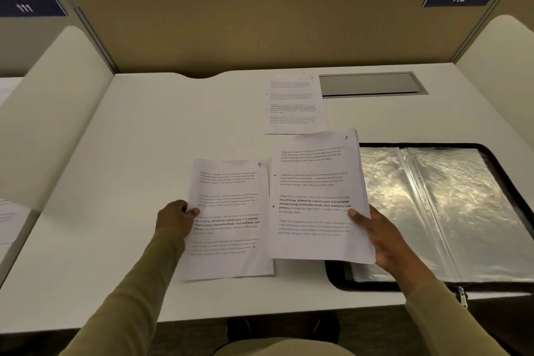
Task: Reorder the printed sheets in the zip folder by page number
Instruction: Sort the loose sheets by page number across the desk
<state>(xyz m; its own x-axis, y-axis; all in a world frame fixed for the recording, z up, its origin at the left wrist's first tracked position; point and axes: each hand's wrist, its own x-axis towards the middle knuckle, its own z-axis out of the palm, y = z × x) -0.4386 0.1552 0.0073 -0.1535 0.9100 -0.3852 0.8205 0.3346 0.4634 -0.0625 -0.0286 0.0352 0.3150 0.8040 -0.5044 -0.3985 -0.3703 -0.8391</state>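
My left hand (176, 218) pinches the left edge of a printed sheet marked 9 (228, 220), which lies near the desk's front. My right hand (378, 237) grips the right edge of a stack of sheets (315, 196) with page 3 on top, held just above the desk and overlapping the folder's left side. The open zip folder (450, 211), black-edged with clear plastic sleeves, lies at the right. Another single sheet (294, 104) lies flat farther back; its number is too faint to read.
The white desk (115, 182) is walled by a tan back partition (260, 29) and white side dividers. A grey cable hatch (370, 84) is set into the desk at the back right. Chairs stand beyond the partition.
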